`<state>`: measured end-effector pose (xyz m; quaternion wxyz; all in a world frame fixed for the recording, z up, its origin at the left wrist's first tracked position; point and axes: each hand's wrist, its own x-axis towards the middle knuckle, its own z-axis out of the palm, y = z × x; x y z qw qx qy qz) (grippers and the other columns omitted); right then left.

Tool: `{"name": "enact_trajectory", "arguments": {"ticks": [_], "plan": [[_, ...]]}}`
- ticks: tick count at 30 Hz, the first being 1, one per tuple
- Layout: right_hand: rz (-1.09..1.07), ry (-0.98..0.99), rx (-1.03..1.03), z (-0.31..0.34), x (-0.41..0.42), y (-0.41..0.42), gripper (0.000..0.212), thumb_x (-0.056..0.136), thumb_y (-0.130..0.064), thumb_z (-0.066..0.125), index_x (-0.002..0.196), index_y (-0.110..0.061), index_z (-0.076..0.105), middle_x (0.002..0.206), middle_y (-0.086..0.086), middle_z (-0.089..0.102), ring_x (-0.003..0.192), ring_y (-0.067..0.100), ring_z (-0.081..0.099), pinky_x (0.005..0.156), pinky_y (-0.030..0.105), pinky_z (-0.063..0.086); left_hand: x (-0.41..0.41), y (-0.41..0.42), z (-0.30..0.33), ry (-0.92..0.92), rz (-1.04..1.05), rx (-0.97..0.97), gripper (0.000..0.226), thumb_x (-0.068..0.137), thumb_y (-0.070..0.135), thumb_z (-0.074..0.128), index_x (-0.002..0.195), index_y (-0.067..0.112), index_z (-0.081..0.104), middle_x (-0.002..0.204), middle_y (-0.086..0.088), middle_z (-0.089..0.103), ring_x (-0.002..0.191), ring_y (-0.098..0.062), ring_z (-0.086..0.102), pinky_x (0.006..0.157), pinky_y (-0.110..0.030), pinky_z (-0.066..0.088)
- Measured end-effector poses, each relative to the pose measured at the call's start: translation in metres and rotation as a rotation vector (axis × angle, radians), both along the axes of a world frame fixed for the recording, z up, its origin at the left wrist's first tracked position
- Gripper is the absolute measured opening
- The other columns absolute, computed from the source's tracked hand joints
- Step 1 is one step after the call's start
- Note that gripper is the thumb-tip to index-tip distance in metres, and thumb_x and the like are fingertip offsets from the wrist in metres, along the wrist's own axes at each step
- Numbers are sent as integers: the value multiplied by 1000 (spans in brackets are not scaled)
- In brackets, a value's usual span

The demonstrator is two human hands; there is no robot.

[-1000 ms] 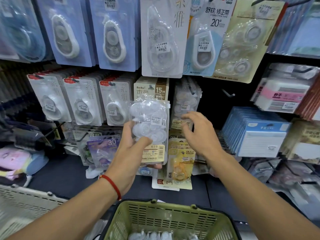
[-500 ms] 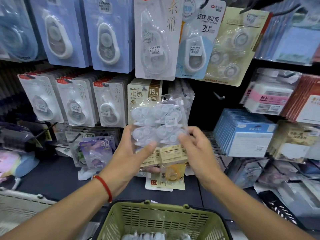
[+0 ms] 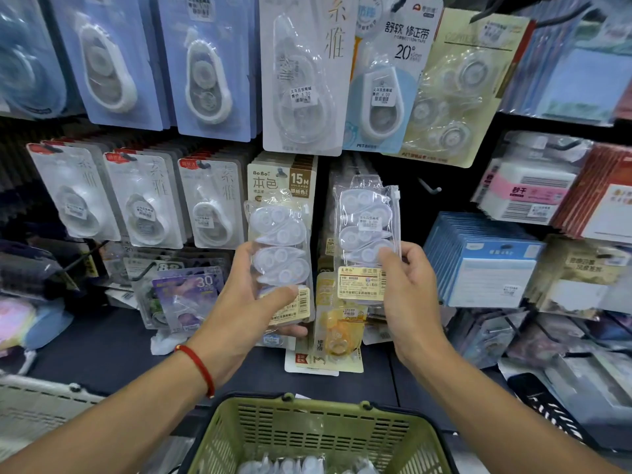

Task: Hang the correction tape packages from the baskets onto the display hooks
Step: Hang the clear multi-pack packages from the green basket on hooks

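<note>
A display wall (image 3: 393,172) of hooks fills the upper field, hung with carded correction tapes in blue, white and cream; its outer columns are cut off by the frame and blurred. Below it a dark shelf (image 3: 102,347) runs across. At the lower edge stands a green basket (image 3: 325,436), its bottom cropped; clear packages (image 3: 290,466) lie inside, too blurred to count. A pale basket (image 3: 37,401) is partly visible at lower left.

The left hand (image 3: 239,302), with a red cord (image 3: 200,369) at the wrist, grips a clear correction tape package (image 3: 278,254) upright: thumb across its lower front, fingers curled behind and mostly hidden. Whether more than one package is stacked there cannot be told. The right hand (image 3: 407,295) pinches a second clear package (image 3: 367,234) by its lower right edge, thumb on the front, fingers hidden behind. This package stands upright before the hanging stock, near a bare hook (image 3: 429,188); whether its top is on any hook cannot be made out.
</note>
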<state>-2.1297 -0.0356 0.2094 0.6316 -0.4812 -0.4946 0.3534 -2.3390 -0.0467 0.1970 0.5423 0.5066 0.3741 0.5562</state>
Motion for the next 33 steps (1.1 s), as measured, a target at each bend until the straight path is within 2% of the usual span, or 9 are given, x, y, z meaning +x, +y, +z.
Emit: {"name": "enact_trajectory", "arguments": {"ticks": [5,9,12,15,19,24,27,31,33], "plan": [[-36,-15,5,1,1,0,29,91,-54,56,100,-27,61,78,12,59,72,25,53,65,50,43,-1,-1,3,-24,-7,-16,59,99,-11,57,131,38,51,132,-8,66,89,-29,77,67,-56,65],[-24,-57,8,3,0,-2,26,92,-52,58,98,-27,61,88,37,58,72,27,52,66,65,48,-1,-1,5,-29,-20,-27,63,100,-14,51,133,40,51,133,-9,66,89,-32,77,67,-55,65],[-19,-63,-6,3,0,-3,29,90,-55,57,99,-27,62,95,39,58,74,28,54,70,66,51,-1,-1,5,-23,-22,-23,62,100,-15,49,131,39,52,133,-11,66,88,-31,77,67,-55,65],[-38,-140,-54,-1,3,1,25,97,-54,55,105,-31,61,99,27,66,82,25,63,82,64,53,-2,-1,3,-22,-24,-21,62,102,-14,50,130,42,53,133,-10,67,96,-33,76,69,-54,65],[-162,-462,-84,-6,9,4,30,105,-39,56,133,-30,51,131,-7,59,125,13,56,110,45,47,-3,-3,1,31,-33,8,61,103,-6,56,141,41,47,128,-1,73,107,-27,75,74,-50,66],[222,-488,-43,-3,-6,-9,27,105,-42,59,130,-33,62,123,-18,68,115,-3,62,102,34,53,0,-7,3,103,-130,35,59,100,-3,61,145,31,44,123,-7,76,104,-25,76,72,-49,67],[281,-423,-32,-5,-16,-15,20,105,-42,60,118,-27,64,115,-12,75,109,7,69,97,42,56,6,-9,3,100,-172,21,54,97,-2,64,141,25,48,121,-11,76,106,-29,76,74,-54,66],[100,-236,0,-5,-16,-11,14,108,-33,56,101,-21,57,98,19,69,92,42,67,82,64,55,12,-7,3,57,-104,-26,49,96,-1,67,139,19,55,108,-12,76,97,-29,78,77,-54,66],[18,-189,-1,-2,-12,-9,18,108,-40,54,96,-26,56,97,28,65,85,47,64,77,68,54,13,-6,2,76,-104,-14,52,98,-5,65,142,21,56,118,-12,75,104,-29,76,83,-50,66]]}}
